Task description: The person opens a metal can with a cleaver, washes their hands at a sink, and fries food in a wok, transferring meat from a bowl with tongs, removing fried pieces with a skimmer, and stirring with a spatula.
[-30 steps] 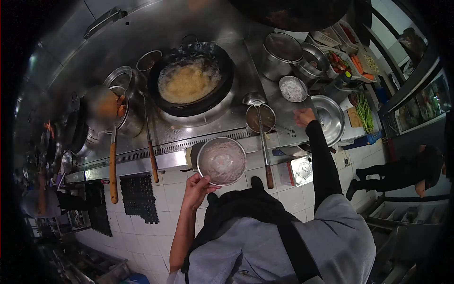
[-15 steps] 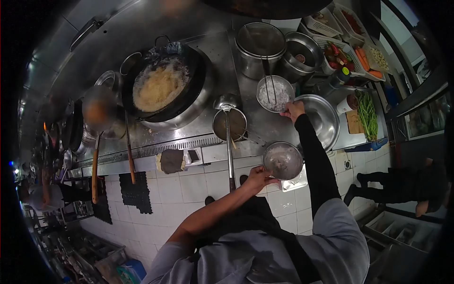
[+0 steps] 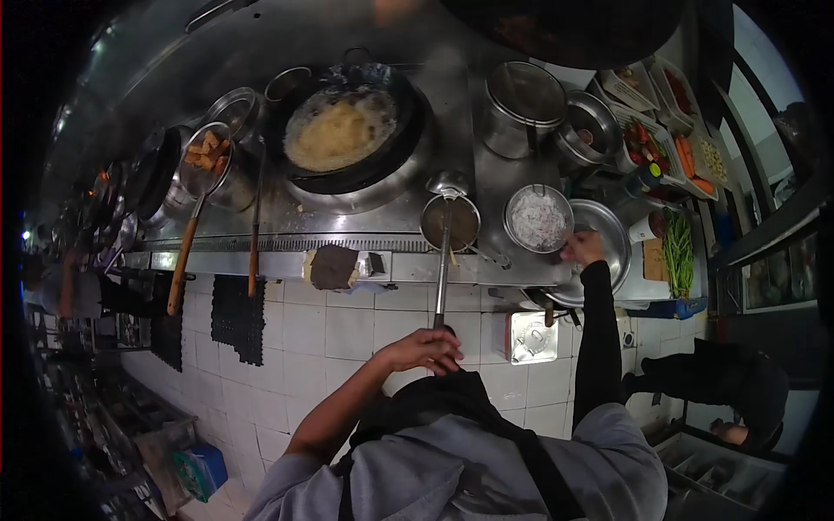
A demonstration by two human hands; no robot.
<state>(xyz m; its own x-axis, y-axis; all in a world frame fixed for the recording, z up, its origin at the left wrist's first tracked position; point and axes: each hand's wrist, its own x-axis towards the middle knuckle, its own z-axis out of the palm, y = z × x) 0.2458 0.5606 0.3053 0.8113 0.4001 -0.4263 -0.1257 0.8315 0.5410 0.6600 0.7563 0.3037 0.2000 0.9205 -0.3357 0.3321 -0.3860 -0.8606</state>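
Observation:
My right hand is closed at the lower right rim of a metal bowl holding white, powdery, clumped contents. Behind that hand, a wide shallow metal basin lies on the counter. My left hand is empty, its fingers loosely bent and somewhat apart, beside the dark handle end of a long ladle. The ladle's head rests over a metal pot of brownish liquid.
A black wok of bubbling oil with pale food sits at the back. Left of it, a wooden-handled strainer holds orange-brown fried pieces. Tall pots, vegetable baskets and green stalks stand right. Another person is at far right.
My left hand no longer has the second bowl and has moved left to the ladle handle. My right hand has drawn the powder bowl closer to me. The view has shifted.

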